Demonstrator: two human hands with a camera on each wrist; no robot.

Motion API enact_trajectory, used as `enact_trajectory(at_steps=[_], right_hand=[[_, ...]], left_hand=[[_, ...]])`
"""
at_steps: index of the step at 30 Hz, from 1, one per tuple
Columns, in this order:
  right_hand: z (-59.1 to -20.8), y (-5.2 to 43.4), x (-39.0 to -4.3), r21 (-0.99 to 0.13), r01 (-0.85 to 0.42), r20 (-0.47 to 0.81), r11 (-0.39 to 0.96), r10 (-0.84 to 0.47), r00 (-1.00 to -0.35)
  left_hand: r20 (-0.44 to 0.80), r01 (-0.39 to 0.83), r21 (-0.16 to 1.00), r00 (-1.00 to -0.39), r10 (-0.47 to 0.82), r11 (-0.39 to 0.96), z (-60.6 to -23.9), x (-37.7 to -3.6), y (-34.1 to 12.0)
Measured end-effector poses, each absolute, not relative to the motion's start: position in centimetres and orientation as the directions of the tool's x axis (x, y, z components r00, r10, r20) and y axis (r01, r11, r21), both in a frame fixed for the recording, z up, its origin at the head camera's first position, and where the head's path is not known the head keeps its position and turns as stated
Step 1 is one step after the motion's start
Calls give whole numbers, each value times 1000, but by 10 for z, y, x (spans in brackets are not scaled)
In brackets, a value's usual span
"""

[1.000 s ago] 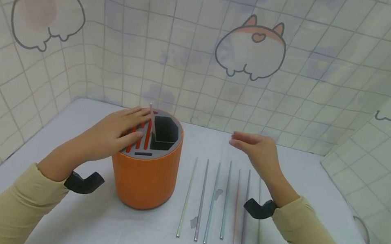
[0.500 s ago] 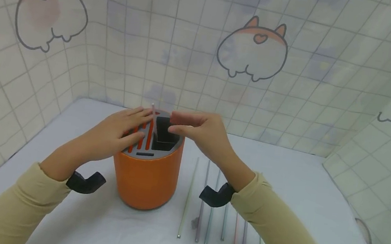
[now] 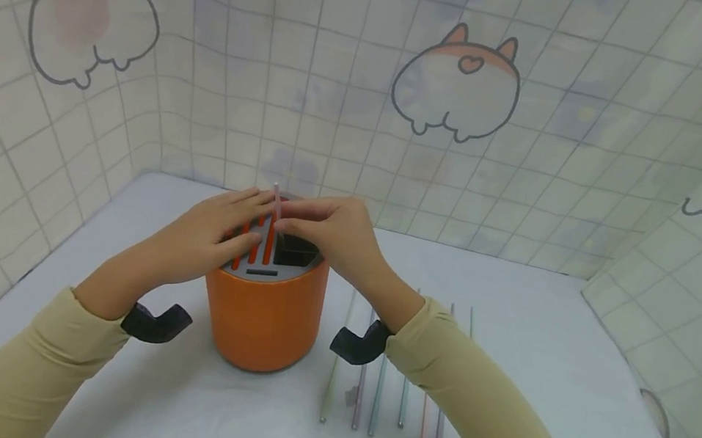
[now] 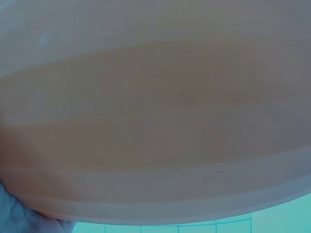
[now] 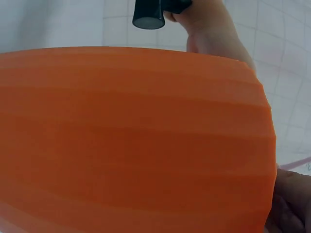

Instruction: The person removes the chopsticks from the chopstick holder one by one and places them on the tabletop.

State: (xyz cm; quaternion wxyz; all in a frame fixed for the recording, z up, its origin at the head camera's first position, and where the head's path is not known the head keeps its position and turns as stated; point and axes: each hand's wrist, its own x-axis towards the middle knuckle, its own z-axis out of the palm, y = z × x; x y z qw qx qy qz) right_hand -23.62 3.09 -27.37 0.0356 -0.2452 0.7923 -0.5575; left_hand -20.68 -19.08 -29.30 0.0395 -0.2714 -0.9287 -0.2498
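An orange round utensil holder (image 3: 263, 326) with a grey slotted top stands at left of centre in the head view. Across the left part of that top rests my left hand (image 3: 212, 234), its fingers extended over the slots. A pink chopstick (image 3: 276, 196) sticks up from the holder beside the dark wide opening. My right hand (image 3: 345, 237) pinches this chopstick between thumb and fingers. The right wrist view is mostly orange holder wall (image 5: 136, 136), with the chopstick's end (image 5: 297, 163) just above my right fingers. Holder wall also fills the left wrist view.
Several pastel chopsticks (image 3: 377, 400) lie side by side on the white table (image 3: 244, 427), right of the holder and partly under my right forearm. A tiled-pattern wall covering (image 3: 353, 101) with animal drawings encloses the back and sides.
My right hand has moved left from above the lying chopsticks to the holder and taken hold of the pink chopstick. The left hand stays on the holder's top.
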Motion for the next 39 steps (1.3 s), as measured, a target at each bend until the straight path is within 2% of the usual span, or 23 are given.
enact_trajectory(at_steps=[7,16,23,29,34,39], right_hand=[[-257,30,-230,-891,-395,296,226,-371,-880],[-225,44,-229,-858,-512,477,35,-316,-820],[-195,64,-224,-859,-482,510,-170,-217,-832],[-170,81,-215,-808,-497,558,-318,-142,-817],[-158,105,-207,-764,-563,614,-315,-84,-785],[-153,136,-203,-766,-529,574,-365,-20,-818]], left_hand=[[202,521,435,-851,484,734,-294,-209,-192],[183,509,448,-857,482,735,-293,-209,-193],[186,515,436,-854,486,738,-293,-212,-191],[184,515,432,-854,487,741,-294,-214,-190],[184,513,439,-855,485,737,-295,-214,-189],[192,519,443,-852,488,731,-296,-215,-189]])
